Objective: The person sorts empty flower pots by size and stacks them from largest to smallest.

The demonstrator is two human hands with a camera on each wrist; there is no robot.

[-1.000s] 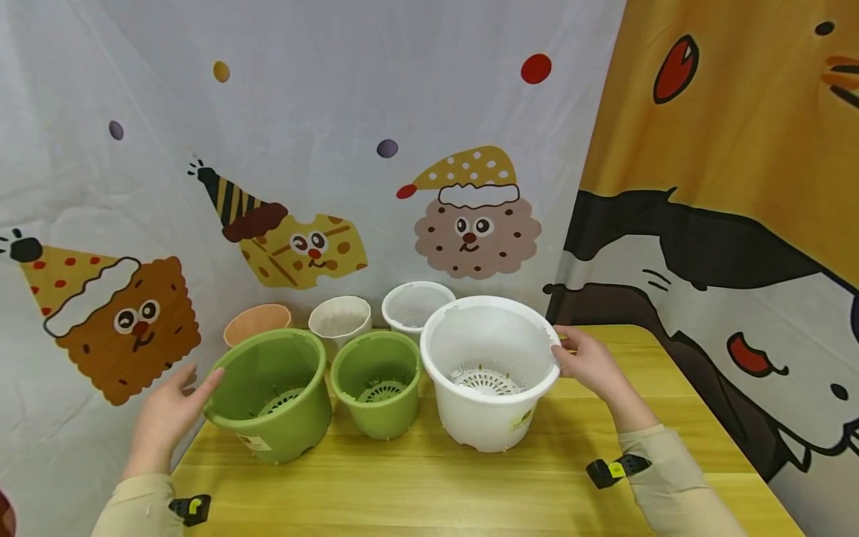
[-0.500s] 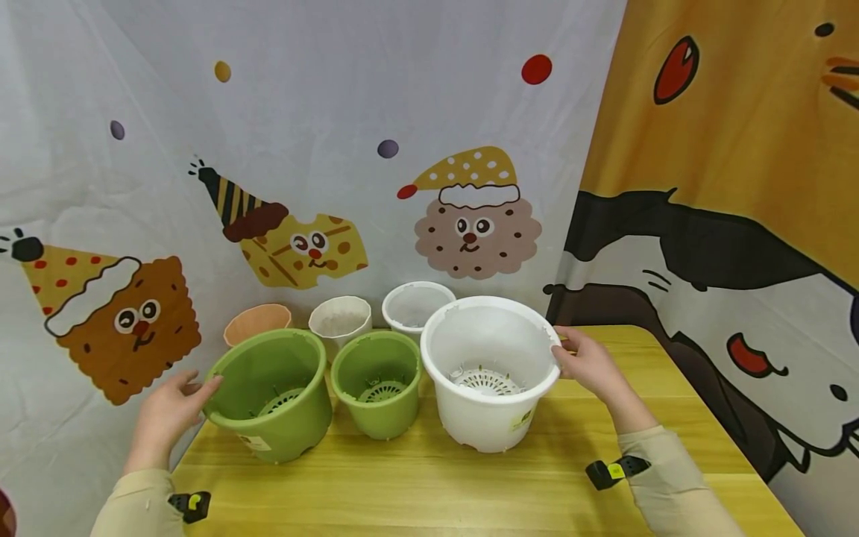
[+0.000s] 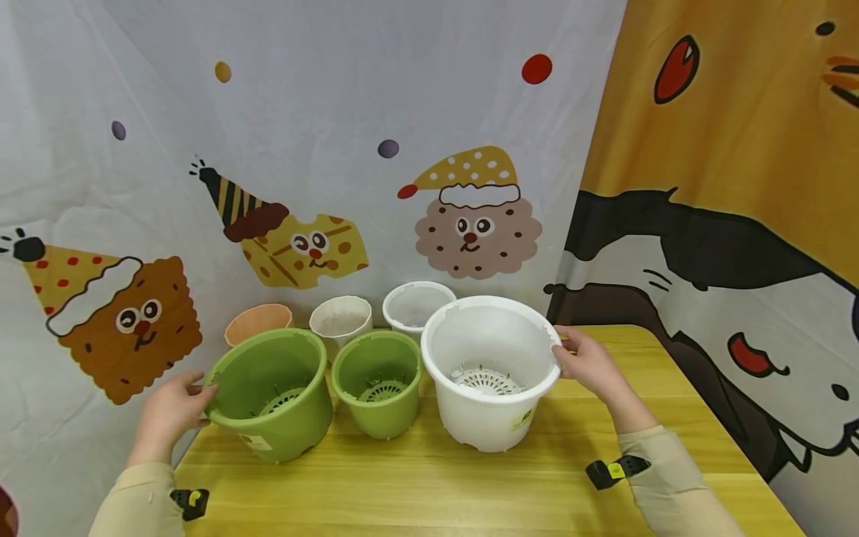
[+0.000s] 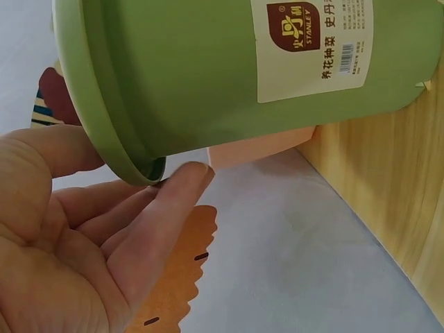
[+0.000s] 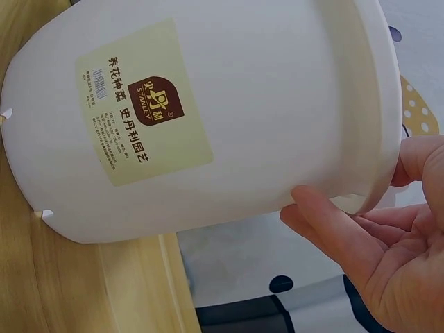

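Observation:
On the left, a large green flower pot [image 3: 295, 425] stands on the table, with a paper label on its outer wall. My left hand [image 3: 168, 414] holds its left rim; in the left wrist view the thumb lies over the rim and the fingers [image 4: 149, 229] are below it. A large white flower pot [image 3: 479, 421] stands to the right, slotted at the bottom. My right hand [image 3: 590, 363] grips its right rim, and in the right wrist view the fingertips [image 5: 305, 201] reach under the rim by the label. Between them sits a smaller green flower pot [image 3: 382, 421].
Behind, against the printed cloth [image 3: 322, 112], stand an orange pot [image 3: 258, 324], a small ribbed white pot [image 3: 340, 319] and another white pot [image 3: 418, 302]. The wooden table [image 3: 403, 492] runs in front of the pots and to the right.
My left hand has lowered slightly and its thumb has closed onto the large green flower pot's rim. The right hand and the pots stay in place.

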